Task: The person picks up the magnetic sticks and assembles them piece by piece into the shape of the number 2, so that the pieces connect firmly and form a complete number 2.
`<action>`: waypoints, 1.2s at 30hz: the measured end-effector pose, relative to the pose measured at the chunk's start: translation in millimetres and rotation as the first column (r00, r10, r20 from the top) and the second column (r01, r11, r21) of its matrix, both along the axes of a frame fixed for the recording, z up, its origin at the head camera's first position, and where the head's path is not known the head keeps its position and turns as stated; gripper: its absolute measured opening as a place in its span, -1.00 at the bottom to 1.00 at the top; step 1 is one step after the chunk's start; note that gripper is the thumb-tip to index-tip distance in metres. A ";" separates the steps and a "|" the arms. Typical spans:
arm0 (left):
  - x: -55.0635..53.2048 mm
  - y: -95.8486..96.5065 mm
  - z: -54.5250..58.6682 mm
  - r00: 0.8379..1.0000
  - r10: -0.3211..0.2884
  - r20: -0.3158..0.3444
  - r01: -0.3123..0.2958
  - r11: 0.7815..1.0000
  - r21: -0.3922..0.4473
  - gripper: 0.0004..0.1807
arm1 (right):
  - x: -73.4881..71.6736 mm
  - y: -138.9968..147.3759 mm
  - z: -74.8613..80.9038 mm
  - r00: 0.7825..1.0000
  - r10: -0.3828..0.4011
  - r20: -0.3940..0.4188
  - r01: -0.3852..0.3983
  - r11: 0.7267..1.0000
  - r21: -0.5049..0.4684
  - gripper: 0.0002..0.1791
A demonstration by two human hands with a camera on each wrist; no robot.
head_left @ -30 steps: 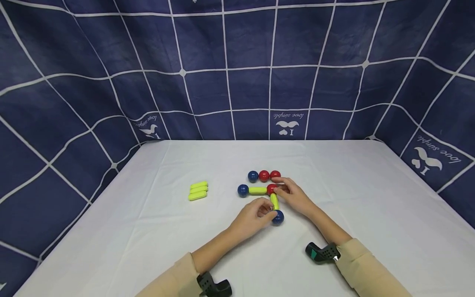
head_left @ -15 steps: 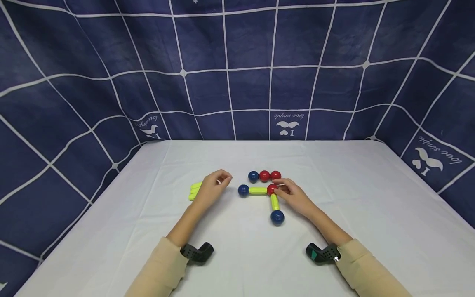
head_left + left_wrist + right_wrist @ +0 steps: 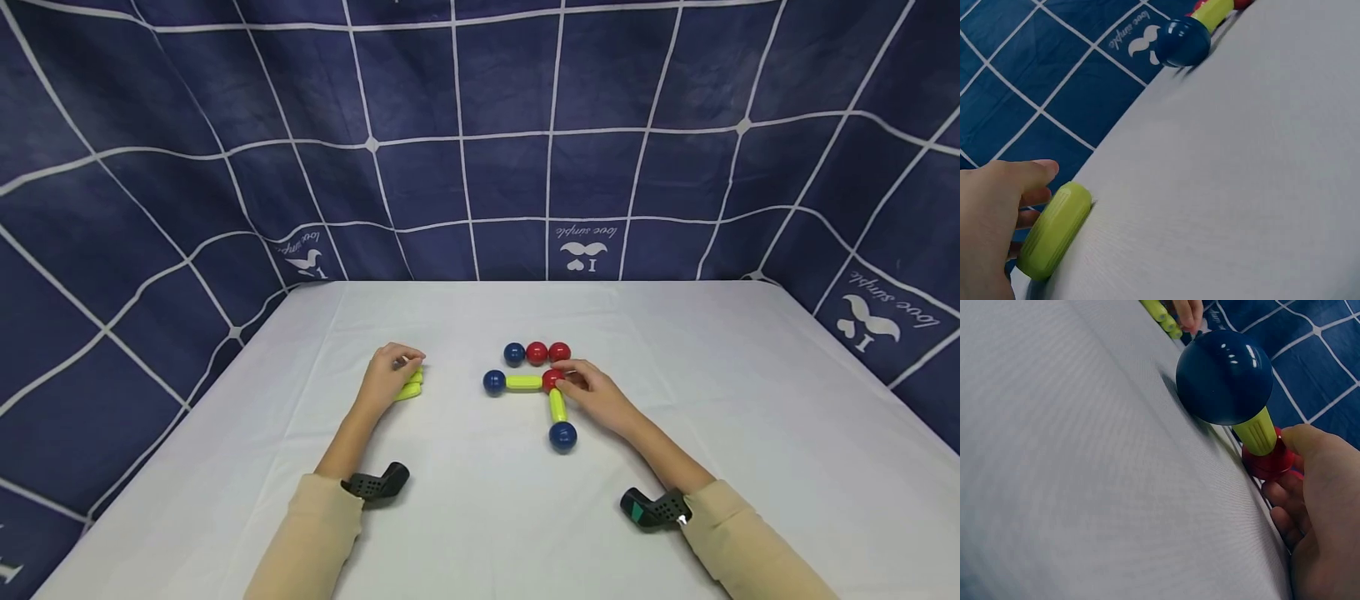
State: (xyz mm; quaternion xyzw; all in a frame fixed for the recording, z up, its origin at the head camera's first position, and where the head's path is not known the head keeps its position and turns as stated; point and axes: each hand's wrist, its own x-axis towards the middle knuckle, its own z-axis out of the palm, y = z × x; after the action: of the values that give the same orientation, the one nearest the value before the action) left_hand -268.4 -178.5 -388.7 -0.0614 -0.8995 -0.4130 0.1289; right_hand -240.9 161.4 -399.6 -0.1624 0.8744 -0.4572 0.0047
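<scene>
In the head view an L shape lies on the white cloth: a red ball (image 3: 551, 381) at its corner, a yellow-green rod (image 3: 523, 382) leading to a blue ball (image 3: 494, 382), and another yellow-green rod (image 3: 558, 407) leading to a nearer blue ball (image 3: 562, 437). My right hand (image 3: 600, 402) pinches the corner red ball between thumb and fingers. At the left, my left hand (image 3: 384, 379) is over several loose yellow-green rods (image 3: 408, 390), partly covering them. The left wrist view shows its thumb and fingers loosely bent beside the nearest rod (image 3: 1057, 231), not closed round it.
Behind the L shape, a loose blue ball (image 3: 514, 354) and two red balls (image 3: 537, 353) stand in a row. The white cloth (image 3: 480, 500) covers the table. A dark blue curtain (image 3: 502, 175) with white grid lines hangs behind and at both sides.
My left hand has let go of the nearer blue ball and moved left to the loose rods. The right hand has stayed at the red corner ball.
</scene>
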 end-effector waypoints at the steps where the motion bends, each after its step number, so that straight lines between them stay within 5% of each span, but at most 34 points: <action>1: 0.1 -0.4 -1.2 1.000 0.000 0.003 0.000 1.000 0.006 -0.79 | -0.2 0.3 -0.3 1.000 0.004 -0.006 -0.004 1.000 0.003 -0.60; 14: 1.4 -16.1 -6.2 0.984 0.172 0.049 -0.172 0.985 0.002 -0.72 | 0.1 2.3 -1.2 1.000 0.018 0.007 -0.018 1.000 -0.002 -0.58; 29: 3.9 -29.4 -4.9 0.982 0.017 0.188 0.008 0.991 -0.132 -0.59 | -1.2 1.9 -4.3 1.000 0.028 0.005 -0.028 1.000 -0.014 -0.57; 36: 2.3 -29.1 -4.1 0.980 0.015 0.197 0.016 0.988 -0.151 -0.60 | -1.9 2.2 -3.5 1.000 0.030 -0.010 -0.030 1.000 0.005 -0.56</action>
State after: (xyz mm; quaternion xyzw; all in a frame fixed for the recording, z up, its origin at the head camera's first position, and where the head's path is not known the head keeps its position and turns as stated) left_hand -266.1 -207.6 -392.8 -0.0299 -0.9367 -0.3473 0.0336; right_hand -242.8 163.6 -403.1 -0.1778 0.8730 -0.4541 0.0075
